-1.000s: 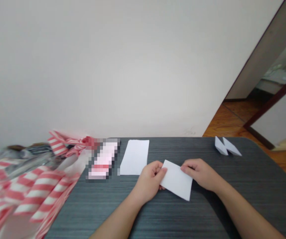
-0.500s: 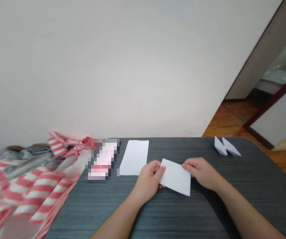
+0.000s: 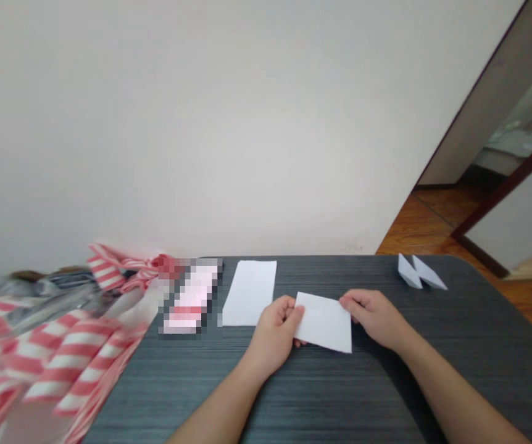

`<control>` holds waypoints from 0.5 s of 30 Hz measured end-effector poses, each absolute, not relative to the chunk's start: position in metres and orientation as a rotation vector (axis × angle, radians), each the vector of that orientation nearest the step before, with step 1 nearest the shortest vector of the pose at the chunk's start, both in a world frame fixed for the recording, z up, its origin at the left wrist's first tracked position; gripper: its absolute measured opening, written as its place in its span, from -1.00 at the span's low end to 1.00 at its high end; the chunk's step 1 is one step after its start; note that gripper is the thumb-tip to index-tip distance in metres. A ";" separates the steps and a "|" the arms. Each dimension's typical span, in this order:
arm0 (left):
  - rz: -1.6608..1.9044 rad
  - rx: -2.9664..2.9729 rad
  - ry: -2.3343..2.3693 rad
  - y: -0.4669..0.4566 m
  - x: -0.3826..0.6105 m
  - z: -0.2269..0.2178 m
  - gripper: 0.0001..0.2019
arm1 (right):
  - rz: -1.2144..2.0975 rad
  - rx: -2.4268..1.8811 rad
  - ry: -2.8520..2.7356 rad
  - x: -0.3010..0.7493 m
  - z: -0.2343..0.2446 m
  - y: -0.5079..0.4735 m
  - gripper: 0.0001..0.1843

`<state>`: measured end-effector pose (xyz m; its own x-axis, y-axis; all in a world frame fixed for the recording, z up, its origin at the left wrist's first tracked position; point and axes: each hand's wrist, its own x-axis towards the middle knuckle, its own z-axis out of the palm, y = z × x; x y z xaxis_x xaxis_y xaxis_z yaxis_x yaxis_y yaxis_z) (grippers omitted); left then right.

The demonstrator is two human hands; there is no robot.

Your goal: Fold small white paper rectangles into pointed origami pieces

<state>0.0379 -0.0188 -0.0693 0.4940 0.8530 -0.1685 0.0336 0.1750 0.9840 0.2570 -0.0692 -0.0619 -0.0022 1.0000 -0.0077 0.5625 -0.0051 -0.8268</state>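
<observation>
A small white sheet of paper (image 3: 323,323), roughly square, is held up between my two hands over the dark table. My left hand (image 3: 277,330) pinches its left edge, thumb on top and fingers beneath. At its upper right corner, my right hand (image 3: 371,316) grips the paper between thumb and fingers. Whether the paper is folded in layers, I cannot tell. Behind my left hand lies a white paper stack or sheet (image 3: 250,290) on the table. Folded white paper with two pointed wings (image 3: 421,272) rests at the far right.
The dark wood-grain table (image 3: 182,382) meets a pale wall (image 3: 266,123) at the back. A blurred-out flat pinkish item (image 3: 192,299) lies on its left side. Red-and-white striped cloth (image 3: 76,357) is heaped left of the table. Wooden floor (image 3: 414,219) and a doorway show at right.
The held paper has tilted slightly, its lower right corner rising and the sheet shifting a little left. Both hands keep their grip and have barely moved.
</observation>
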 end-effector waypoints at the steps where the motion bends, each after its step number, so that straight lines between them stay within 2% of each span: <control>1: 0.715 1.267 0.896 -0.019 0.038 -0.069 -0.73 | 0.885 -1.630 -1.625 0.257 -0.063 -0.069 -0.69; 4: 0.716 1.258 0.885 -0.019 0.038 -0.070 -0.74 | 0.900 -1.602 -1.609 0.258 -0.067 -0.068 -0.73; 15: 0.685 1.386 0.863 -0.020 0.035 -0.070 -0.72 | 0.762 -1.667 -1.529 0.253 -0.068 -0.068 -0.70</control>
<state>0.0352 -0.0197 -0.0696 0.5357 0.8366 -0.1147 0.0780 0.0862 0.9932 0.2530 -0.0681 -0.0682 0.1150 0.9919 0.0534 0.5548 -0.0195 -0.8318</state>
